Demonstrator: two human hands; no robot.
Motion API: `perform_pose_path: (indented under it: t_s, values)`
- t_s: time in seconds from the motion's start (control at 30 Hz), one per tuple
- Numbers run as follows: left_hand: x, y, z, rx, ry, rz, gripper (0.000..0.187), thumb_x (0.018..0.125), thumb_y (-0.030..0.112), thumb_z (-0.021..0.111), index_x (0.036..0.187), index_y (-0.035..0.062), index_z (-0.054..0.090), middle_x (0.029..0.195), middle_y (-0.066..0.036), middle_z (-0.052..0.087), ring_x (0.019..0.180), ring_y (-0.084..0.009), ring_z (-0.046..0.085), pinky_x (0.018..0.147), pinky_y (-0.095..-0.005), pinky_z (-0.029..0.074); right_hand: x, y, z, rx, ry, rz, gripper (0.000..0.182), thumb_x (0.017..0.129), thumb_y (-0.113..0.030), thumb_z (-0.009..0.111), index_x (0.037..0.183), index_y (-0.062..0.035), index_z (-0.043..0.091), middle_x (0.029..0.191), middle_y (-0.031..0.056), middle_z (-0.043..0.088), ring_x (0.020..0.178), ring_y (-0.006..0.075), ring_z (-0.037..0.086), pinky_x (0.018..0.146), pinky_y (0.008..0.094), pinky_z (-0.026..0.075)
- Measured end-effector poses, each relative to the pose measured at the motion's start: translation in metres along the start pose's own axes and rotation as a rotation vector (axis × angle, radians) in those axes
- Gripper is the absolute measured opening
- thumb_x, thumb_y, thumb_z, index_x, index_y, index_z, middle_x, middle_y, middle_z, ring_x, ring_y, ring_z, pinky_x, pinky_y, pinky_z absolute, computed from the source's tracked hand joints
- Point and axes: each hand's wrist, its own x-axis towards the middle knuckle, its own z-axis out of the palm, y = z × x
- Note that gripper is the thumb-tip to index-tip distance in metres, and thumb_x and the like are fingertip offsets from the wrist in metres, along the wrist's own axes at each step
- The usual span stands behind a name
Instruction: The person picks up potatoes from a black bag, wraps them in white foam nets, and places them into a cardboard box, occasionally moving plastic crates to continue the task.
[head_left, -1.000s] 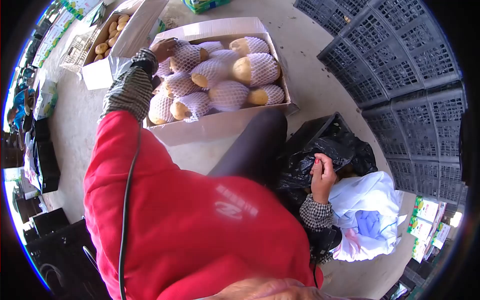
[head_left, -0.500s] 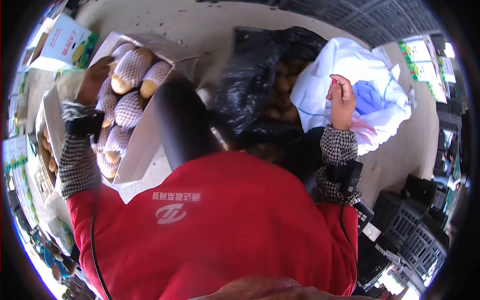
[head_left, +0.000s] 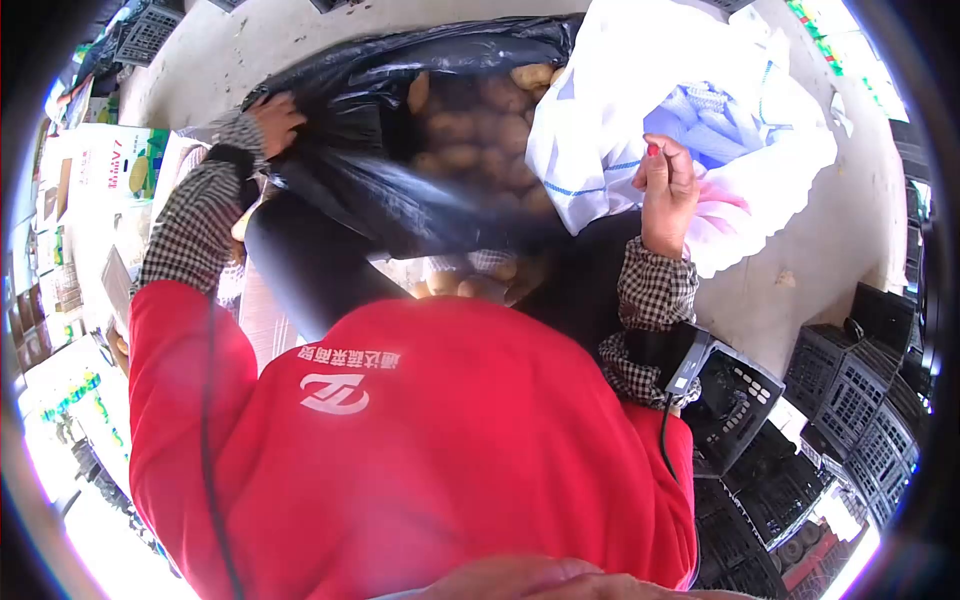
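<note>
My left hand is at the left edge of a black plastic bag, its fingers closed on the plastic. Inside the wide mouth of this bag lie many brown potatoes. My right hand hovers by a white woven sack, thumb and fingers drawn together. A small red spot shows at its thumb tip; I cannot tell whether anything is pinched there. Pale blue and pink foam nets fill the sack's opening. Between my knees, potatoes in white foam nets show below the bag.
A cardboard box stands by my left leg, mostly behind my arm. Printed white cartons are further left. Black plastic crates are stacked at the right, and another crate sits by my right elbow.
My left hand has left the netted potatoes in the box and moved right to the black bag, whose edge now stretches further left. The view has turned leftward; my right hand stays pinched.
</note>
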Motion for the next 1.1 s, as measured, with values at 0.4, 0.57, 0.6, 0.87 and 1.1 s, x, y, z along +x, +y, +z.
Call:
perform_pose_path:
  t_s: [0.4, 0.57, 0.6, 0.87, 1.1]
  values:
    - [0.034, 0.139, -0.12, -0.477, 0.4, 0.079, 0.022, 0.078, 0.029, 0.053, 0.086, 0.0099, 0.059, 0.08, -0.011, 0.059, 0.074, -0.0285, 0.057, 0.064, -0.0368, 0.045, 0.001, -0.008, 0.012, -0.153, -0.069, 0.019, 0.014, 0.082, -0.003, 0.051, 0.094, -0.0085, 0.056, 0.075, 0.0034, 0.057, 0.064, 0.0075, 0.053, 0.058, 0.0216, 0.043]
    - [0.168, 0.179, -0.011, -0.127, 0.174, 0.176, 0.043, 0.075, 0.032, 0.054, 0.109, 0.0066, 0.051, 0.108, -0.016, 0.051, 0.095, -0.0289, 0.052, 0.084, -0.0404, 0.041, 0.0, -0.005, 0.006, -0.116, 0.013, 0.087, 0.017, 0.079, -0.002, 0.053, 0.094, -0.0084, 0.057, 0.075, 0.0059, 0.058, 0.064, 0.0109, 0.054, 0.059, 0.0246, 0.044]
    - [0.193, 0.173, 0.013, -0.114, 0.149, 0.12, 0.043, 0.075, 0.032, 0.054, 0.11, 0.0063, 0.05, 0.108, -0.016, 0.051, 0.095, -0.0287, 0.052, 0.084, -0.0401, 0.041, 0.003, 0.001, 0.001, -0.167, 0.055, 0.081, 0.016, 0.079, -0.003, 0.053, 0.094, -0.0082, 0.057, 0.075, 0.0068, 0.059, 0.065, 0.0129, 0.055, 0.059, 0.0256, 0.045]
    - [0.245, 0.155, 0.037, -0.039, 0.033, 0.264, 0.044, 0.078, 0.029, 0.053, 0.113, 0.0036, 0.047, 0.108, -0.015, 0.052, 0.095, -0.0266, 0.053, 0.083, -0.0376, 0.042, 0.075, 0.055, -0.033, -1.026, -0.078, 0.035, 0.025, 0.079, -0.018, 0.046, 0.103, -0.0158, 0.053, 0.104, 0.0136, 0.05, 0.098, 0.0313, 0.049, 0.078, 0.0431, 0.044]
    - [0.199, 0.158, 0.023, -0.304, -0.059, 0.286, 0.045, 0.08, 0.026, 0.051, 0.116, 0.0012, 0.043, 0.109, -0.015, 0.053, 0.095, -0.0247, 0.054, 0.083, -0.0355, 0.043, 0.111, 0.071, -0.012, -1.487, -0.18, 0.039, 0.025, 0.076, -0.015, 0.046, 0.098, -0.0151, 0.057, 0.101, 0.0097, 0.05, 0.093, 0.0256, 0.05, 0.071, 0.037, 0.045]
